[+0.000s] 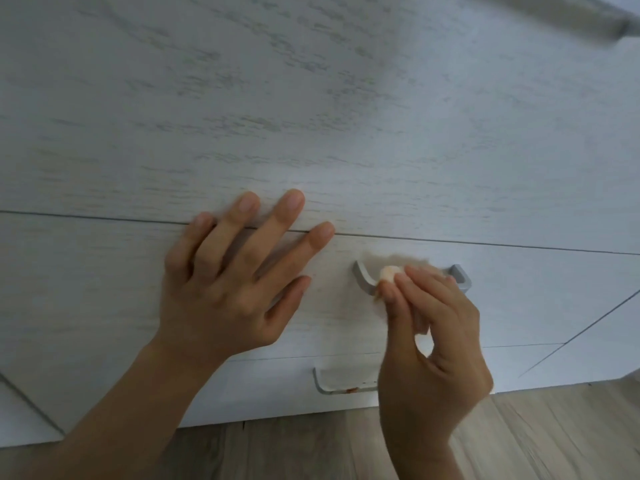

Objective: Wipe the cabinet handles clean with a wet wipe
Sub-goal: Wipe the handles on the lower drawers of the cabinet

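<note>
A grey metal bar handle (362,276) is fixed to a white wood-grain drawer front (104,289). My right hand (429,341) pinches a small balled-up wet wipe (389,273) and presses it against the middle of that handle, hiding the bar's centre. Only the handle's two ends show. My left hand (235,282) lies flat on the drawer front to the left, fingers spread, fingertips crossing the seam above. A second grey handle (322,384) sits on the drawer below, with reddish marks on its bar; my right wrist covers its right part.
The cabinet front (311,98) fills most of the view, with a horizontal seam between drawers. Another door panel (588,341) lies at the right. Wooden floor (311,448) runs along the bottom. A blurred grey edge shows at the top right.
</note>
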